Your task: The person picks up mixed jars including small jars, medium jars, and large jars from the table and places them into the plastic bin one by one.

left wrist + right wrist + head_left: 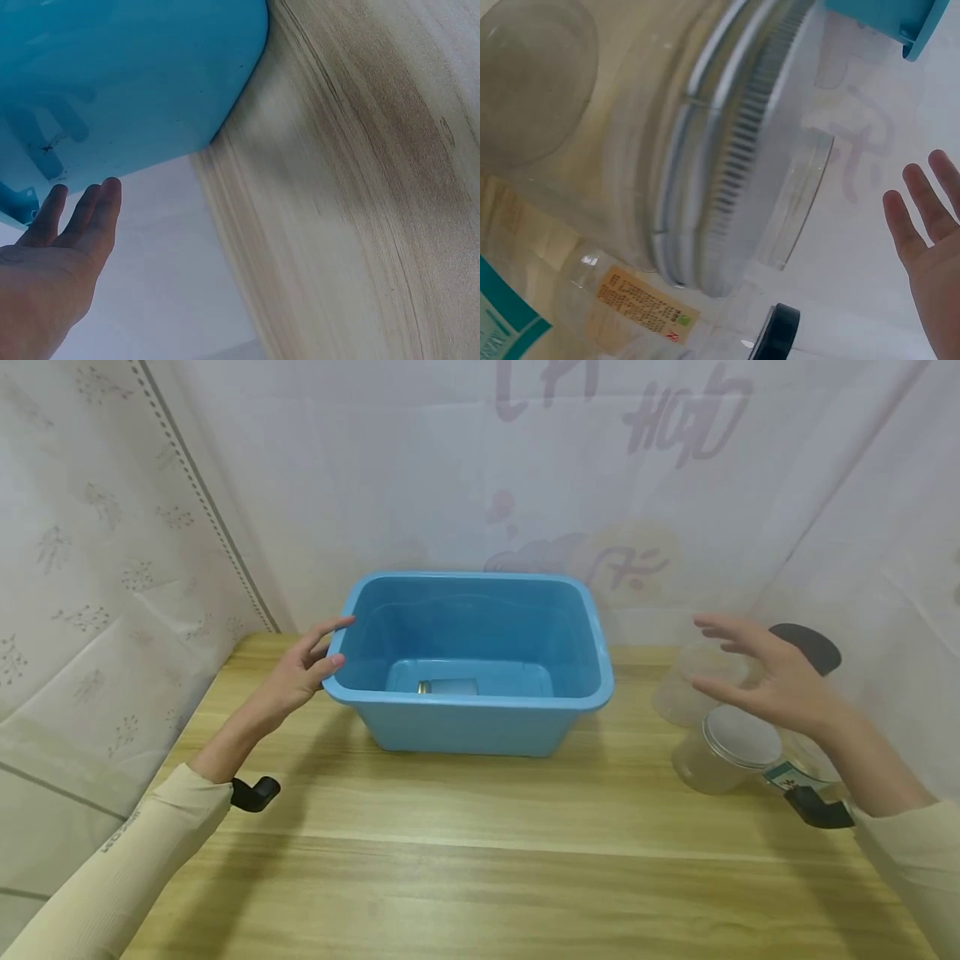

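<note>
A blue plastic tub (pixel 465 727) stands on the wooden table. At its left rim is my left hand (pixel 288 677), thumb and fingertips right at the edge; in the left wrist view its straight fingers (pixel 105 214) lie close to the tub's side wall. A small clear jar (pixel 453 687) with a gold lid lies on its side inside the tub, partly hidden by the front rim. On the right, my right hand (pixel 787 685) hovers with spread fingers over several clear jars, holding nothing. Nearest below it is a jar with a pale screw lid (pixel 708 764).
Behind that jar stands another clear container (pixel 671 697). A black lid (pixel 810 646) shows past my right hand, and a clear jar with an orange label (pixel 645 304) appears in the right wrist view. A printed cloth (pixel 450 485) hangs behind the table.
</note>
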A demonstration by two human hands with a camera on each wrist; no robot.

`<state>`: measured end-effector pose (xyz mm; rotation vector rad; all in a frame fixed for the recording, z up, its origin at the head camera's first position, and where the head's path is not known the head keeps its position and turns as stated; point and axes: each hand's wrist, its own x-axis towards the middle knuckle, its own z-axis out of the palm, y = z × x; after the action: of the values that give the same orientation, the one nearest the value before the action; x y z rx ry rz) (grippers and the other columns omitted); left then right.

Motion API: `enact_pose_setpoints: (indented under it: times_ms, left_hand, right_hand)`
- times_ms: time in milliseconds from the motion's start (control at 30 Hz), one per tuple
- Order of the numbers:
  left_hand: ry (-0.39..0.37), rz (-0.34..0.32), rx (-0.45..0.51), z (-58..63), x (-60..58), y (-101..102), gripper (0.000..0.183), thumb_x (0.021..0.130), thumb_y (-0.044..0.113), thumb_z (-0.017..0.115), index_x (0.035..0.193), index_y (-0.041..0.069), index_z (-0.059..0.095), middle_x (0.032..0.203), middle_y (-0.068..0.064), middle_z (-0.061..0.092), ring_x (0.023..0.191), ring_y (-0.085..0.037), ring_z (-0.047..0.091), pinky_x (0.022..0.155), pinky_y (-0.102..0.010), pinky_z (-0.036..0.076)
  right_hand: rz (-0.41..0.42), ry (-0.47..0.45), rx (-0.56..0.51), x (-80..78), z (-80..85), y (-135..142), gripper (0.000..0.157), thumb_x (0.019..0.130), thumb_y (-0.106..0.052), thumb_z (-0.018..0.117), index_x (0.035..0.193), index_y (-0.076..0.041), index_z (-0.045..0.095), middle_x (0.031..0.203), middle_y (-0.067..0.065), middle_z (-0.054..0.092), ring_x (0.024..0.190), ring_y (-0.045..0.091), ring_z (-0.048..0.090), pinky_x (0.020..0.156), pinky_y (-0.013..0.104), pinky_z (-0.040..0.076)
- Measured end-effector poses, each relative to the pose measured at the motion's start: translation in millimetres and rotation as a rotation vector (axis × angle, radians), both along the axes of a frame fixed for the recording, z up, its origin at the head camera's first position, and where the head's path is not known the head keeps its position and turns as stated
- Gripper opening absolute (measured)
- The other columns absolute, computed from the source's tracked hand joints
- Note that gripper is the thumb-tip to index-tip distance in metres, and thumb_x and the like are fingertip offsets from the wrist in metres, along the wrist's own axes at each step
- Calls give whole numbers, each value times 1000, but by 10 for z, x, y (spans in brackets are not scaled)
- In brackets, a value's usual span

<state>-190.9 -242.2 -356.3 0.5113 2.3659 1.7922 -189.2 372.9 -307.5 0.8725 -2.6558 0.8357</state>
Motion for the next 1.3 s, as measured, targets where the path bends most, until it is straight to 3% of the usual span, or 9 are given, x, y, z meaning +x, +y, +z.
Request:
enact_pose_setpoints:
  times_ms: [100,233,333,467,600,733,1300]
  left_hand:
    - [1,-1,1,6,-3,6,54,109,18,49,160,26,32,157,-19,34,136,-41,42,98,-41,44]
    - [8,2,7,-11,-7,1,54,109,18,49,160,25,32,156,-21,36,133,-42,45,92,-30,47]
    - [9,3,13,-20,-4,-3,54,109,18,50,160,25,33,155,-22,36,131,-43,46,91,-28,48]
    - [13,4,22,-23,1,-8,54,109,17,50,160,24,33,155,-23,36,130,-45,47,89,-28,50]
    - [18,3,28,-21,4,-9,53,109,17,50,160,23,33,155,-25,36,129,-46,47,89,-27,50]
    - [18,2,29,-22,-6,-5,53,109,18,50,159,23,33,155,-24,36,129,-46,47,88,-28,50]
    - [17,9,25,-11,12,17,52,109,18,50,159,23,34,155,-24,37,130,-46,46,89,-28,49]
  right_hand:
    - [1,-17,-35,29,-25,24,91,76,5,84,155,-19,45,146,8,51,130,9,47,100,14,36]
    - [-20,-60,-73,65,-78,47,89,79,6,83,155,-19,45,146,4,52,129,10,48,99,15,37]
    - [-28,-96,-124,82,-128,68,86,79,8,81,154,-16,46,145,3,53,128,13,49,99,16,38]
    - [-17,-129,-190,102,-193,87,87,77,14,80,153,-11,46,145,11,52,128,16,50,98,18,39]
    - [20,-96,-240,125,-230,91,87,73,22,78,150,-1,46,142,22,51,128,20,51,98,20,42]
    - [25,-87,-283,162,-254,116,84,73,25,75,148,4,46,140,26,52,127,21,52,98,20,43]
    - [-30,-76,-287,246,-444,376,79,70,25,77,143,8,50,136,18,58,123,18,56,96,19,43]
